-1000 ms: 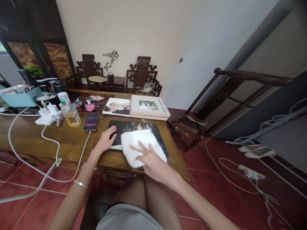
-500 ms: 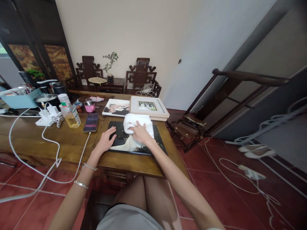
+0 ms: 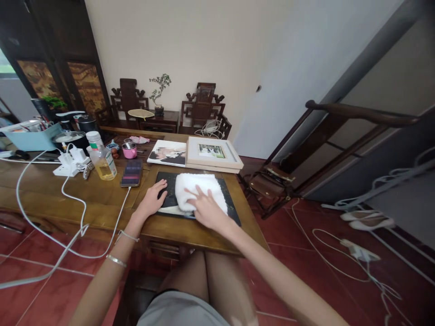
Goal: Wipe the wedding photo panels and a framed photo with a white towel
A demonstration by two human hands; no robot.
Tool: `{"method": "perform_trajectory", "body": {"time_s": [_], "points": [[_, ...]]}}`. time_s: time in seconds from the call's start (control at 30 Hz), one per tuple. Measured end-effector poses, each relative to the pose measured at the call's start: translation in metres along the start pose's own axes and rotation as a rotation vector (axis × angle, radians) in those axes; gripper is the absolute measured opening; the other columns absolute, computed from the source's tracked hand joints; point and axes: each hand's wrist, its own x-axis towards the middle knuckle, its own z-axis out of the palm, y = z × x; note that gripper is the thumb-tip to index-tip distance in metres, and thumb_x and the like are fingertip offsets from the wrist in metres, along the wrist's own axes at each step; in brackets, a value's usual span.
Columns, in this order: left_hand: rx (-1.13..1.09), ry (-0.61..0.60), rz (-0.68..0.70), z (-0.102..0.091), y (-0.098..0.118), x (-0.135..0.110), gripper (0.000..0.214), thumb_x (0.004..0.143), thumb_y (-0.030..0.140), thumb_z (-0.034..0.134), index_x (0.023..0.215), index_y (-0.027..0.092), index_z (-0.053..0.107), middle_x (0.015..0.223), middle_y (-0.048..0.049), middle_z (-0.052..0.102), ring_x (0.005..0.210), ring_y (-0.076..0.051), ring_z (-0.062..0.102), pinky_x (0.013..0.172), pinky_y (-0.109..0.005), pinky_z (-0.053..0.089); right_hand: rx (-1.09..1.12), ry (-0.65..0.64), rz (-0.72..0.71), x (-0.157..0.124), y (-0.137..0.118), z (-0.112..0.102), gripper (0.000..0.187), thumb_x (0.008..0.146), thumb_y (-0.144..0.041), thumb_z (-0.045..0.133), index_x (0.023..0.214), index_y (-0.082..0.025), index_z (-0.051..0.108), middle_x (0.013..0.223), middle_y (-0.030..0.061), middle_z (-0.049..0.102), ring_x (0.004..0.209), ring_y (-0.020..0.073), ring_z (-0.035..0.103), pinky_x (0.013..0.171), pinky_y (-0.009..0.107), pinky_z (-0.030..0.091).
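Observation:
A dark photo print (image 3: 229, 204) lies flat on the wooden table (image 3: 84, 199) in front of me. A folded white cloth (image 3: 200, 188) rests on top of it. My right hand (image 3: 204, 209) presses flat on the cloth's near edge, fingers spread. My left hand (image 3: 152, 199) lies open on the print's left edge, holding it down. I wear bracelets on the left wrist.
Behind the print sit a framed photo (image 3: 212, 153) and another print (image 3: 168, 152). To the left are a phone (image 3: 131, 173) on a cable, an oil bottle (image 3: 101, 158), a pink cup (image 3: 129, 149) and a power strip (image 3: 70, 164). Cables and slippers (image 3: 367, 218) lie on the red floor at right.
My right hand slid the cloth from the print's near edge to its far edge, then back toward me over the middle. My left hand stayed on the print's left edge.

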Motion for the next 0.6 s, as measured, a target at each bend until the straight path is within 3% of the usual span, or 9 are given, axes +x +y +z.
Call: {"method": "perform_trajectory", "body": {"time_s": [0.17, 0.27, 0.47, 0.6], "points": [[-0.003, -0.017, 0.01, -0.001, -0.001, 0.0, 0.036, 0.088, 0.03, 0.046, 0.113, 0.011, 0.062, 0.129, -0.0147, 0.056, 0.125, -0.024, 0.048, 0.108, -0.045, 0.036, -0.017, 0.002, 0.118, 0.068, 0.023, -0.007, 0.061, 0.073, -0.003, 0.039, 0.129, -0.024, 0.052, 0.148, 0.0024, 0.035, 0.133, 0.0369, 0.023, 0.097, 0.07, 0.026], [0.003, -0.02, -0.006, -0.002, 0.0, 0.001, 0.037, 0.089, 0.03, 0.043, 0.115, 0.011, 0.061, 0.13, -0.014, 0.056, 0.125, -0.023, 0.048, 0.108, -0.044, 0.035, -0.028, 0.023, 0.107, 0.075, 0.013, -0.003, 0.062, 0.073, -0.002, 0.04, 0.13, -0.025, 0.051, 0.148, 0.0025, 0.034, 0.133, 0.0395, 0.022, 0.096, 0.072, 0.024], [-0.008, -0.036, -0.028, -0.004, 0.004, 0.001, 0.04, 0.091, 0.025, 0.035, 0.121, 0.011, 0.057, 0.131, -0.0122, 0.055, 0.127, -0.022, 0.046, 0.11, -0.043, 0.034, 0.007, 0.043, -0.098, 0.012, -0.027, 0.009, 0.057, 0.07, -0.001, 0.041, 0.12, -0.021, 0.059, 0.149, 0.0026, 0.031, 0.136, 0.0399, 0.015, 0.1, 0.07, 0.019], [0.005, -0.039, -0.01, -0.003, 0.002, -0.001, 0.038, 0.089, 0.023, 0.039, 0.121, 0.013, 0.058, 0.132, -0.0111, 0.054, 0.128, -0.022, 0.046, 0.109, -0.043, 0.035, 0.082, -0.003, -0.127, -0.032, -0.028, 0.008, 0.059, 0.063, 0.003, 0.04, 0.11, -0.022, 0.064, 0.149, 0.0006, 0.031, 0.139, 0.0359, 0.012, 0.104, 0.068, 0.016]]}}
